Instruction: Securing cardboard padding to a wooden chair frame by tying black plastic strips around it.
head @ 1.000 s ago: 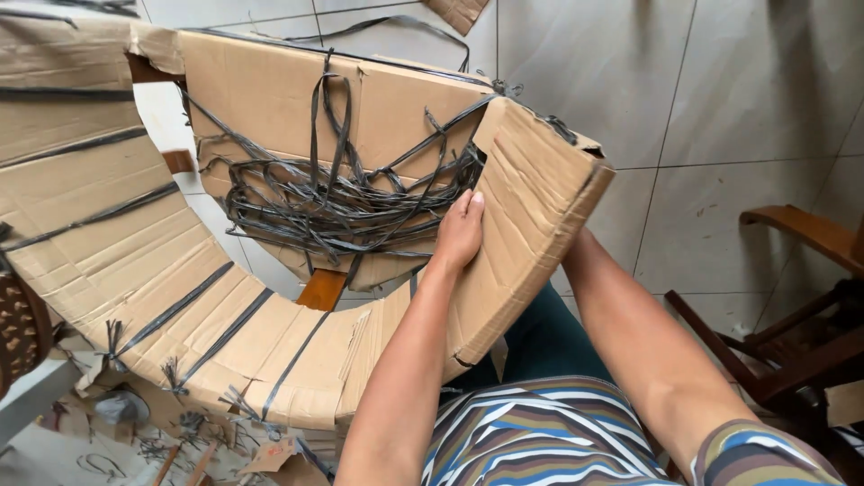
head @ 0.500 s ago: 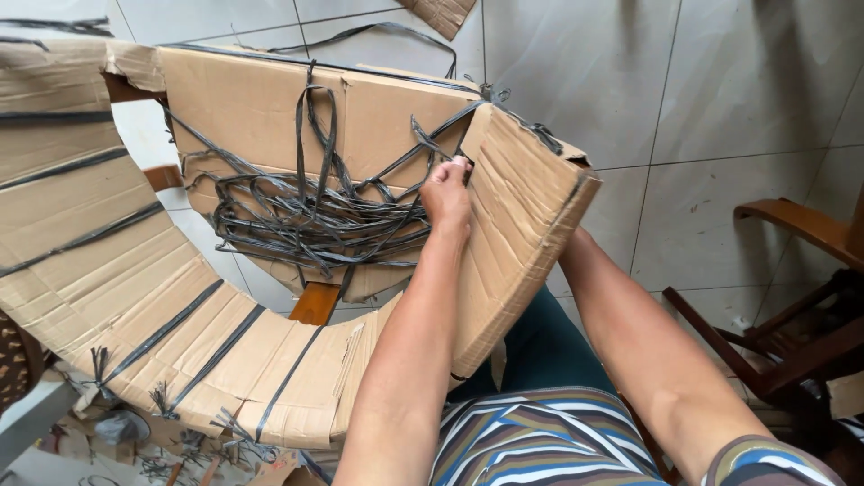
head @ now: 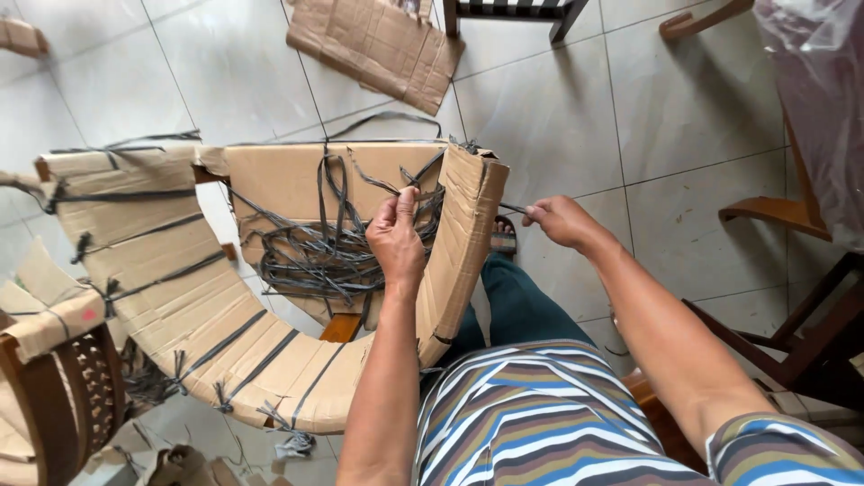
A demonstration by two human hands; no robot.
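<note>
A curved wooden frame wrapped in brown cardboard (head: 180, 297) lies in front of me, bound with grey plastic straps. A tangle of loose grey straps (head: 315, 256) sits in its hollow. My left hand (head: 396, 238) is inside the curve, fingers pinched on a grey strap against the cardboard-wrapped end (head: 463, 234). On the outer side of that end, my right hand (head: 558, 220) pinches the tail of a grey strap that comes out of the cardboard. My striped shirt and dark trousers fill the bottom of the view.
A flat piece of cardboard (head: 373, 45) lies on the tiled floor beyond. Dark wooden chair parts (head: 792, 306) stand at the right, under clear plastic sheeting (head: 819, 99). Another cardboard-wrapped wooden piece (head: 45, 369) is at the lower left. Strap scraps lie on the floor below.
My head has tilted so more floor shows. My left hand went from flat on the cardboard to pinching a strap. My right hand came out from behind the cardboard end, holding a strap tail.
</note>
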